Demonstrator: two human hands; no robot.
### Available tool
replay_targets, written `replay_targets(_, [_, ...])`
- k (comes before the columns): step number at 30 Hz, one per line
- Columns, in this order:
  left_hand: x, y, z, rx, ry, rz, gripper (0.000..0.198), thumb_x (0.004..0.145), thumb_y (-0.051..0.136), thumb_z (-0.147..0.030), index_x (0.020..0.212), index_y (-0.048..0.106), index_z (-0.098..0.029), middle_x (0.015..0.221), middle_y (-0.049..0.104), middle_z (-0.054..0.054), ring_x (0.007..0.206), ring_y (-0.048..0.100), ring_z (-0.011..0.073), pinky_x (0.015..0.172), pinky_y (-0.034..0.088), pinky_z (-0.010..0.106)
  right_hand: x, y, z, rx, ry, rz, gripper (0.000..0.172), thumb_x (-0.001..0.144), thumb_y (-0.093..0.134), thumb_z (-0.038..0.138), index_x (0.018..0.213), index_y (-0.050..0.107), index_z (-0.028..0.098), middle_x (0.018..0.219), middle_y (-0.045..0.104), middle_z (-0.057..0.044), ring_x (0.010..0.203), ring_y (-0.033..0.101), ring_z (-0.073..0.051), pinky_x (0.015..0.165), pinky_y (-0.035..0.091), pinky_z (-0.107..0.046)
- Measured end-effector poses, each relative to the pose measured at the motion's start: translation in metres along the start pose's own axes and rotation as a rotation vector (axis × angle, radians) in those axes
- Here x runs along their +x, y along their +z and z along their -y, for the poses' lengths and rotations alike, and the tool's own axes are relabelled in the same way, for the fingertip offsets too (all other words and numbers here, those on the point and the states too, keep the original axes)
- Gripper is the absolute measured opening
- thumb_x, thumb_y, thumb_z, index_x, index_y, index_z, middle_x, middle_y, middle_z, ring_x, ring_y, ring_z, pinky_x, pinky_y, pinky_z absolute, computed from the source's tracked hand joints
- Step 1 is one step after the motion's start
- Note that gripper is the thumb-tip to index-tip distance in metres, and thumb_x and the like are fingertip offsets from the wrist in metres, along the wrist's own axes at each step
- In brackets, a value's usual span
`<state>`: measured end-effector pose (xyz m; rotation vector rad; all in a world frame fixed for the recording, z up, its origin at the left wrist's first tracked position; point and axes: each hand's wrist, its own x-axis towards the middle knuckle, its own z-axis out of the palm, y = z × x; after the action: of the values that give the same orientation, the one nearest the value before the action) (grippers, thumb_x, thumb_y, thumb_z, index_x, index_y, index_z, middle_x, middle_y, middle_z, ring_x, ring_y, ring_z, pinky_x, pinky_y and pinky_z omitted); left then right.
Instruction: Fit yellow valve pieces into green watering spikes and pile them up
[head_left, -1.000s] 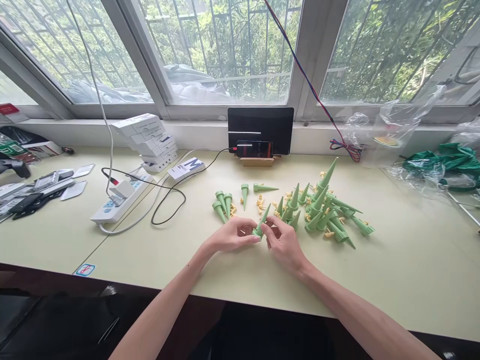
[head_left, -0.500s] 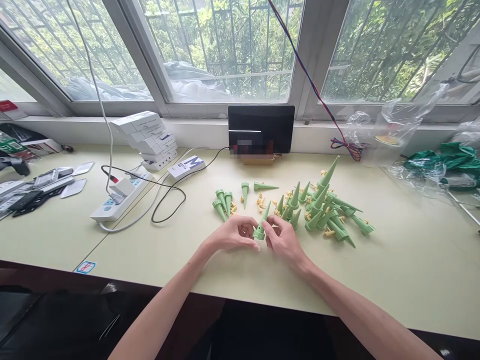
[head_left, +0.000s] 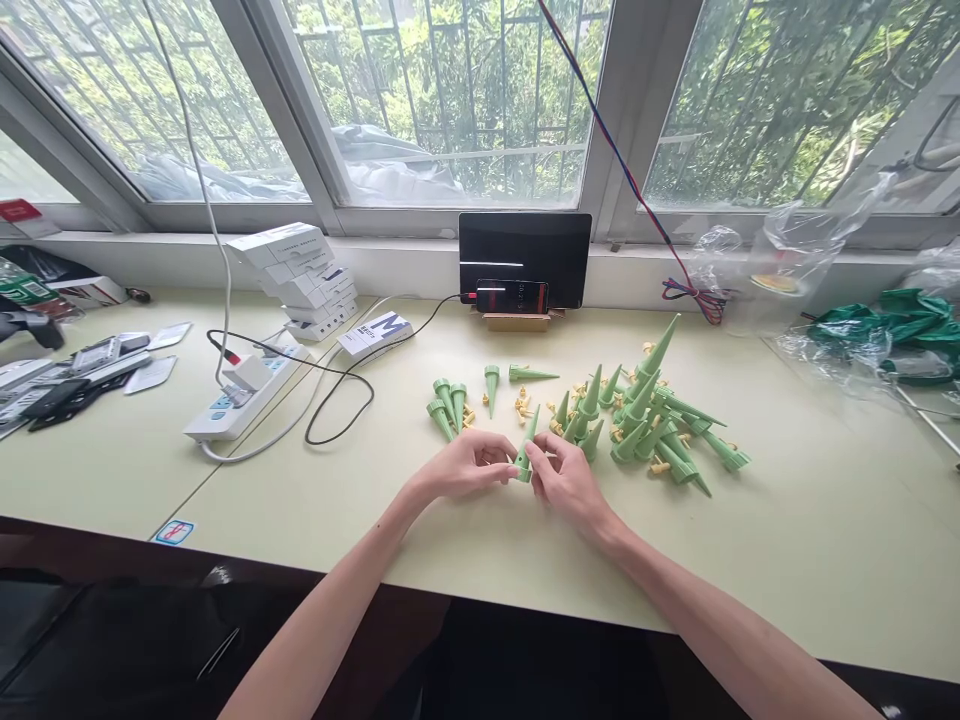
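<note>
Between my two hands a green plastic watering spike (head_left: 528, 450) stands point up, with a dark hole in its side. My right hand (head_left: 566, 480) pinches it from the right. From the left, my left hand (head_left: 469, 466) closes thumb and fingers at its wide ribbed base. Just beyond my left hand lie several green spikes (head_left: 448, 402) with small yellow valves (head_left: 469, 415). Past my right hand spreads a larger heap of green spikes (head_left: 637, 415), some upright, some on their sides, with yellow valves among them.
Farther back are a lone spike (head_left: 491, 385), another lying flat (head_left: 532, 373), and a phone (head_left: 512, 296) before a dark tablet (head_left: 525, 240). To the left stand a power strip (head_left: 247, 395), stacked white boxes (head_left: 296, 275) and a black cable (head_left: 341, 378). Plastic wrap (head_left: 795, 270) lies right.
My left thumb and fingers have closed in on the spike's base, where they were apart before. The spike stays nearly in place, and my right hand keeps its pinch.
</note>
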<state>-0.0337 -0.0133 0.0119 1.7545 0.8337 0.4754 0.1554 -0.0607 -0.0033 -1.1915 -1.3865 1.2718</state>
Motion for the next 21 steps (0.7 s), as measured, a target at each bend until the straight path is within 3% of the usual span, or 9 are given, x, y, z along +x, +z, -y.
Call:
replay_targets(6, [0.0023,0.0013,0.0035,0.047,0.018,-0.022,0.027,0.079,0.071,-0.039,0.084,0.066,-0.014,0.061,0.051,-0.003,0.056,0.042,0.0083,0.052,0.032,0.021,0.0006,0.0005,-0.0034,0.001,0.0,0.001,0.035,0.091,0.053,0.053,0.083,0.053,0.02,0.052,0.047,0.005,0.04,0.044,-0.011,0.04,0.035,-0.024])
replay_targets(13, [0.0035,0.0028,0.0035,0.077,0.06,-0.055,0.028,0.075,0.074,-0.038,0.089,0.065,-0.015,0.076,0.06,0.0,0.067,0.052,0.011,0.06,0.041,0.022,0.0004,0.0024,-0.0055,-0.023,-0.05,-0.007,0.034,0.093,0.051,0.052,0.089,0.055,0.018,0.053,0.048,0.005,0.042,0.044,-0.01,0.042,0.036,-0.023])
replay_targets(18, [0.0027,0.0022,0.0018,0.031,0.102,-0.003,0.026,0.078,0.069,-0.037,0.092,0.065,-0.015,0.077,0.057,0.0,0.065,0.05,0.0107,0.058,0.042,0.022,0.0003,0.0049,-0.0036,-0.065,-0.116,0.007,0.033,0.095,0.05,0.05,0.093,0.057,0.018,0.057,0.049,0.005,0.046,0.045,-0.011,0.045,0.037,-0.022])
replay_targets(21, [0.0032,0.0013,0.0029,0.035,0.144,-0.047,0.024,0.081,0.066,-0.038,0.087,0.064,-0.015,0.073,0.055,0.0,0.064,0.048,0.0109,0.057,0.041,0.022,0.0036,0.0061,-0.0015,-0.156,-0.155,-0.031,0.033,0.097,0.046,0.048,0.099,0.058,0.017,0.064,0.054,0.002,0.048,0.049,-0.012,0.047,0.04,-0.024])
